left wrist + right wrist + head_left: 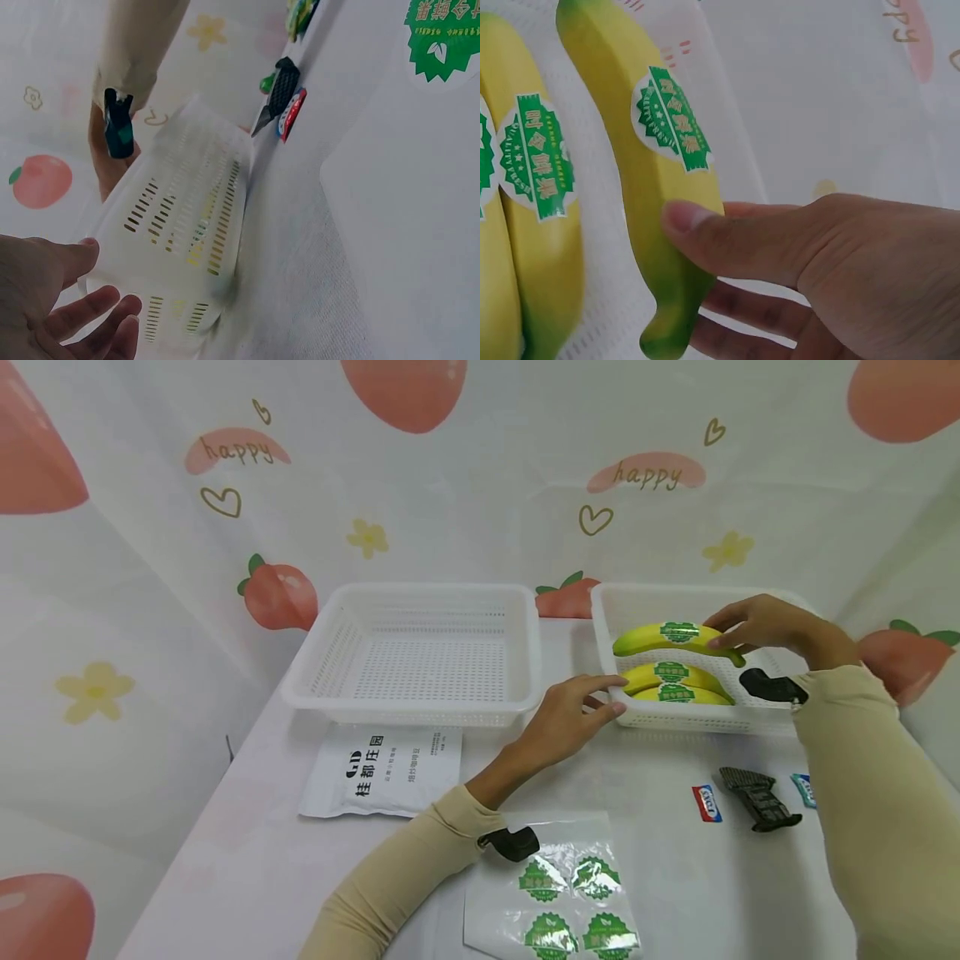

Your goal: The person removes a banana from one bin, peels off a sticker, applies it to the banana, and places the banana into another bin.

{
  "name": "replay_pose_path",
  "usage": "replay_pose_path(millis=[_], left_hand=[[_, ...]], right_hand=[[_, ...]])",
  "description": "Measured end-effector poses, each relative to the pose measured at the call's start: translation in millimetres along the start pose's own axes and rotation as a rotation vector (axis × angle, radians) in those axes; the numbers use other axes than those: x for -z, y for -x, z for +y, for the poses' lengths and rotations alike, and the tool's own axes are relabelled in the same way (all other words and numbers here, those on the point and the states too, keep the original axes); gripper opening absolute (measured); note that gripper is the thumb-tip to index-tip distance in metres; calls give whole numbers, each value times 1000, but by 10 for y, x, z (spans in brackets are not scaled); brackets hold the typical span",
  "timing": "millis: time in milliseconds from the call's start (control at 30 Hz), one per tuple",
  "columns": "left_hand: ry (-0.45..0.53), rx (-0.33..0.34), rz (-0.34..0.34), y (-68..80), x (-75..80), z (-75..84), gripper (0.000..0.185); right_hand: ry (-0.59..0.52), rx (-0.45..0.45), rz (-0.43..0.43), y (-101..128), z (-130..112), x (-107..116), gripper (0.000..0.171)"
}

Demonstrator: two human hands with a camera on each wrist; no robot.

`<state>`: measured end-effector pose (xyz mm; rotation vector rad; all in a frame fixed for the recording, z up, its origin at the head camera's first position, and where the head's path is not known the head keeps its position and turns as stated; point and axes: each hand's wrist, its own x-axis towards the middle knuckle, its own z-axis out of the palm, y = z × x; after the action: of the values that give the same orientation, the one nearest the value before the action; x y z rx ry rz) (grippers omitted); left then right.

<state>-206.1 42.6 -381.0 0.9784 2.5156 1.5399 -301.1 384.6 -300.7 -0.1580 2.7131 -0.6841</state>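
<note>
My right hand (pixel 776 627) pinches a yellow-green banana (pixel 641 150) near its stem end, thumb on one side and fingers on the other. A round green-and-white sticker (pixel 671 120) is on its skin. The banana is in the right white basket (pixel 705 720), behind two more stickered bananas (pixel 675 681) lying side by side. My left hand (pixel 566 718) holds the near left corner of that basket, index finger over the rim and thumb lower at the front. In the left wrist view, the left hand (pixel 67 300) is beside the basket's slotted wall (pixel 180 195).
Another white basket (pixel 412 706) stands to the left, a white printed packet (pixel 397 772) in front of it. A sheet of green stickers (pixel 558 893) lies near the front edge. Small wrapped sweets, one red and blue (pixel 707 803), one black (pixel 759 797), lie front right.
</note>
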Motion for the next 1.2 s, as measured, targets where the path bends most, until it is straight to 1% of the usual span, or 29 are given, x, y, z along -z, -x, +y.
replay_pose_path(millis=[100,267,467,700,833,933,1000,1133,1200], left_hand=[[-10,6,1,-3,-2,4,42],[-14,6,4,-1,-6,11,41],[-19,8,3,-2,-16,13,41],[-18,20,-4,-3,-21,32,41],[-23,15,-6,-8,-18,31,42],[-21,13,-8,-9,-21,23,42],[-16,10,-10,-7,-26,17,43],[-10,11,-23,-5,-28,10,44],[-18,14,-38,-3,-22,19,46]], right_hand=[[-6,4,-20,-47,20,-58,57],[5,0,-69,-96,16,-126,56],[-4,-39,-141,-112,-15,-166,59],[-90,-94,-251,-117,-29,-178,64],[-136,-93,-300,-131,-5,-193,71],[-147,-71,-295,-115,12,-205,73],[-132,-54,-274,-88,9,-211,73],[-59,4,-198,13,-44,-206,70],[-12,54,-141,87,-90,-210,66]])
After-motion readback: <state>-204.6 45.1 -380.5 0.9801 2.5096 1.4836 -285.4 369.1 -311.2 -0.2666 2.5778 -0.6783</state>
